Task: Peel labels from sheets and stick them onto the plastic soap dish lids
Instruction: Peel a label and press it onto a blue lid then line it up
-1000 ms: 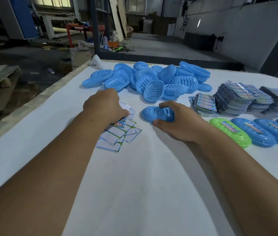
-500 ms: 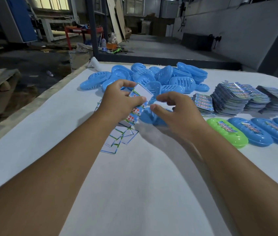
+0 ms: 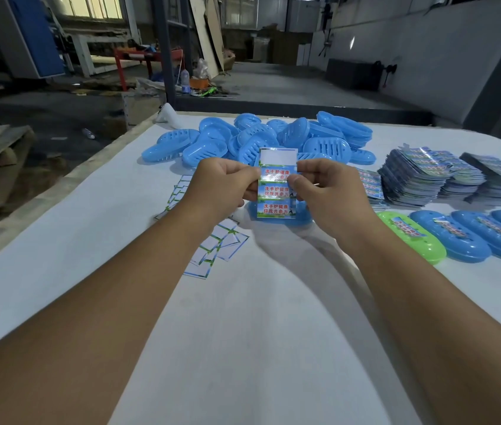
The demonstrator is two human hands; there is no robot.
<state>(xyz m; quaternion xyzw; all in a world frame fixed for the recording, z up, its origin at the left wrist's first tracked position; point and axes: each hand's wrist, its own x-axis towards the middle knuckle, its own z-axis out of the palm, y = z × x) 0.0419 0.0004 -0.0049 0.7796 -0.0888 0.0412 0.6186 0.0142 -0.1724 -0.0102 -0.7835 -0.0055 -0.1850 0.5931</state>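
Note:
A label sheet (image 3: 276, 182) is held upright over the table between both hands. Its top slot is blank white and three printed labels remain below. My left hand (image 3: 221, 184) pinches the sheet's left edge. My right hand (image 3: 320, 187) pinches the right edge at the uppermost printed label. Directly under the sheet lies a blue soap dish lid (image 3: 283, 219), mostly hidden by the sheet and my hands. A pile of blue soap dish parts (image 3: 261, 139) sits behind.
Used white backing sheets (image 3: 215, 250) lie scattered under my left forearm. Stacks of label sheets (image 3: 421, 176) stand at the right. A green lid (image 3: 409, 234) and several blue labelled lids (image 3: 470, 237) form a row at the right. The white table's left edge (image 3: 59, 191) runs diagonally.
My left hand lifted the label sheet off the table and turned it upright. My right hand left the blue lid and took hold of the sheet's right edge.

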